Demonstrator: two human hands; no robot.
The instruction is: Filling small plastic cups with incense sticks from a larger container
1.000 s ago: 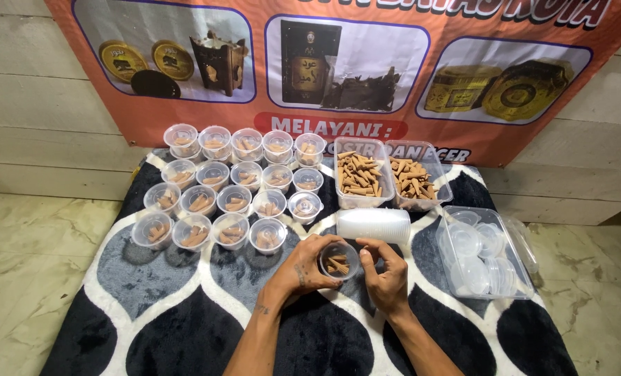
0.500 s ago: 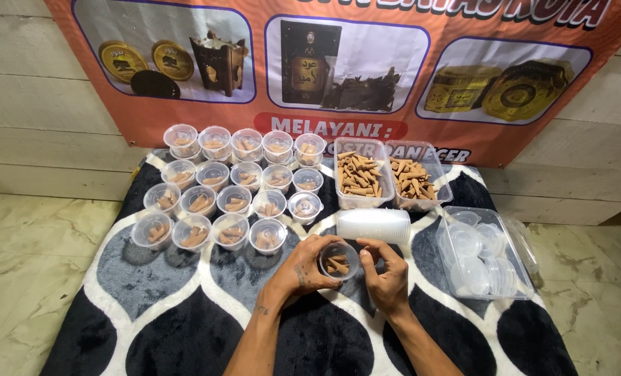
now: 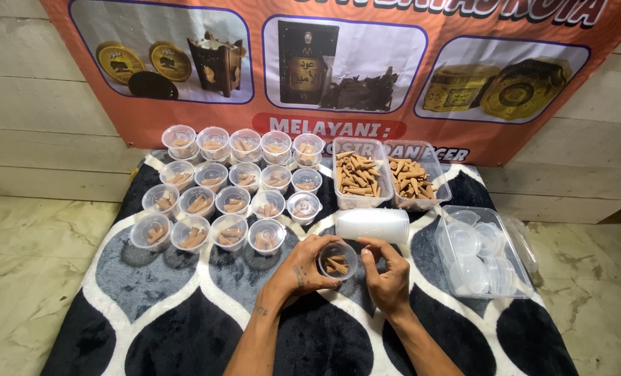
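**A patterned mat against a plank wall, one small cup held over it**

A pale plank wall point(image 3: 32, 104) runs across the far side, with an orange banner point(image 3: 338, 69) hung on it; the banner's top edge is cut off by the frame. Marbled floor tiles point(image 3: 25, 278) show on the left and right. Between them lies a black, grey and white mat point(image 3: 185, 327), its near corners cut off.

The person's elbows and everything behind them are out of view; only forearms and hands show. The left hand point(image 3: 302, 268) wraps around a small clear cup point(image 3: 337, 260), fingers closed on its left side, near the middle of the mat. Brown cones lie inside it, too small to count. The right hand point(image 3: 388, 275) sits just right of the cup with fingers curled, thumb toward the rim; whether it touches the cup cannot be told.

Just beyond the cup a stack of empty cups point(image 3: 373, 224) lies on its side. On the far left stand rows of filled cups point(image 3: 234, 188); whether they carry lids is hard to make out. Two clear tubs of cones point(image 3: 387, 174) stand far centre. On the right a clear tub of lids point(image 3: 481, 254) stands, with something clear beside it that is hard to read.
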